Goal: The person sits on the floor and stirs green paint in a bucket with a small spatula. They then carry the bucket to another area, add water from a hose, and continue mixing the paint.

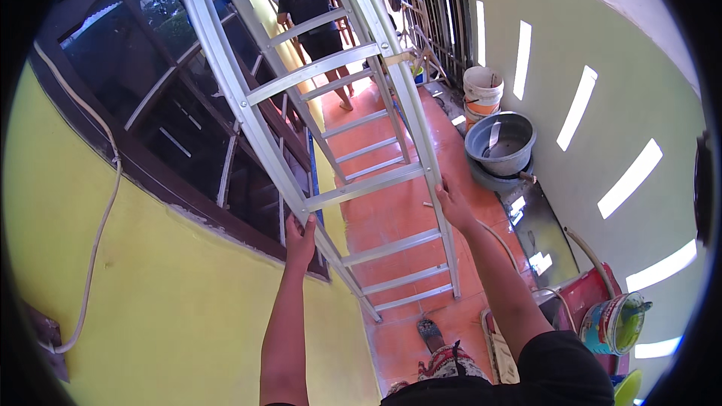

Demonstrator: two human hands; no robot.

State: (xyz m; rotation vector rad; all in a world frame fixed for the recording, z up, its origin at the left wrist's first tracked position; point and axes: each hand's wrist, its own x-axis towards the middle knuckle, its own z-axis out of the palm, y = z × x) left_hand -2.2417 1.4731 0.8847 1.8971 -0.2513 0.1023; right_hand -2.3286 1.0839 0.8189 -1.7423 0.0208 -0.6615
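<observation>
An aluminium stepladder [367, 186] stands upright in front of me with its two sections spread apart, their rungs showing one behind the other. My left hand [299, 242] is closed on its left rail, just below a rung. On the other side my right hand [456, 209] grips the right rail, slightly higher up. The fingers of both hands are partly hidden behind the rails. The feet of the near section come down to the orange tiled floor [406, 331] near my sandalled foot [429, 328].
A yellow wall [165, 286] with a dark-framed window [143, 53] runs close on the left. Along the right wall are stacked buckets [483, 89], grey basins [502, 141] and a paint tin [618, 323]. Another person [308, 11] is beyond the ladder, near a dark metal gate [436, 11].
</observation>
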